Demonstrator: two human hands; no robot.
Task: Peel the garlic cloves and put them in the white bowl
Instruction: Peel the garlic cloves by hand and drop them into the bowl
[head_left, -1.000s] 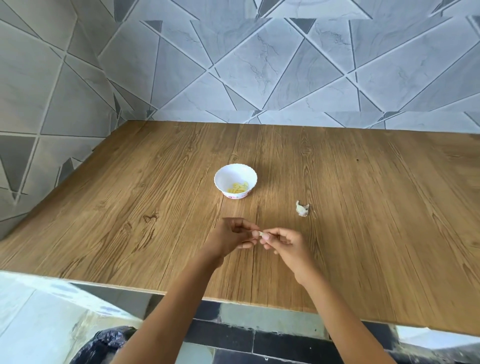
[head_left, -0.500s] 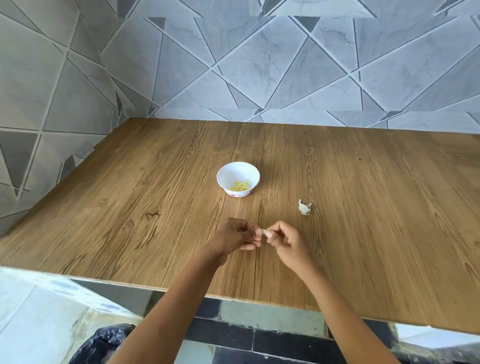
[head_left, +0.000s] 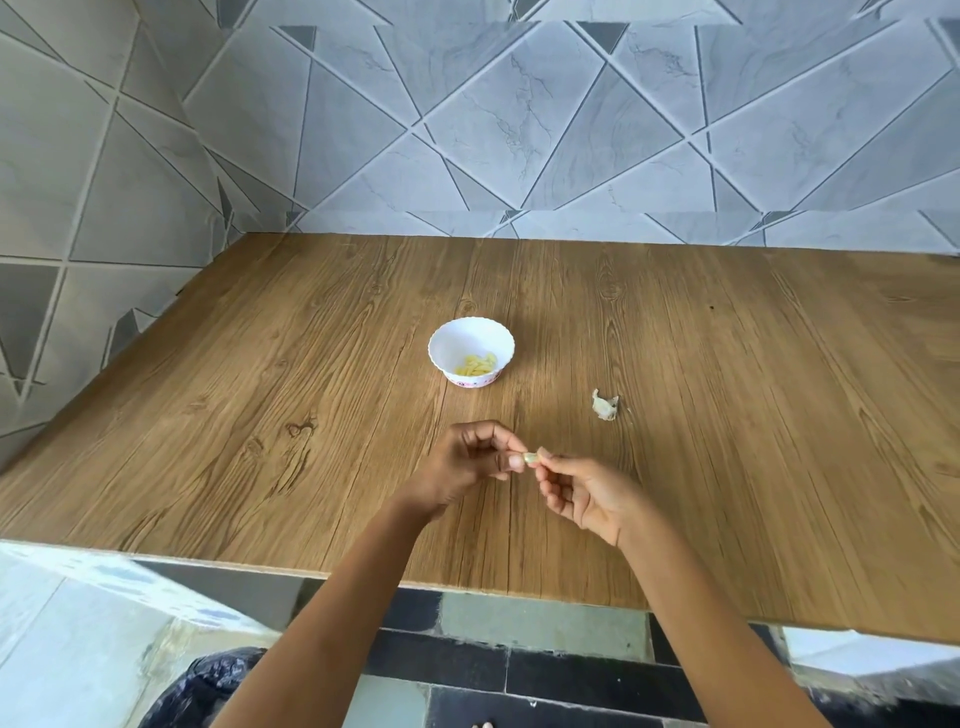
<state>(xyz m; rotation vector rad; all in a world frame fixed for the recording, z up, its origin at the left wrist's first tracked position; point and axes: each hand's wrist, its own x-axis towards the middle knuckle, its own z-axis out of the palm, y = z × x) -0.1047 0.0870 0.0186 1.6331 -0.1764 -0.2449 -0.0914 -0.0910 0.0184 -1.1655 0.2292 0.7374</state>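
Note:
A small garlic clove (head_left: 530, 458) is pinched between the fingertips of both hands above the wooden table (head_left: 260, 415). My left hand (head_left: 467, 465) holds its left end with thumb and forefinger. My right hand (head_left: 587, 493) pinches its right end, palm turned up. The white bowl (head_left: 471, 338) stands a little beyond the hands, with several peeled yellowish cloves (head_left: 477, 365) inside. A remnant of the garlic bulb (head_left: 605, 405), pale and papery, lies on the table to the right of the bowl.
Grey tiled walls close off the table at the back and the left. The table's front edge (head_left: 467, 590) runs just under my forearms. A dark bag (head_left: 208, 686) sits on the floor below.
The hands stay together on the clove with small finger movements. My right hand has turned its palm more upward. The camera has tipped slightly, nothing else on the table moved.

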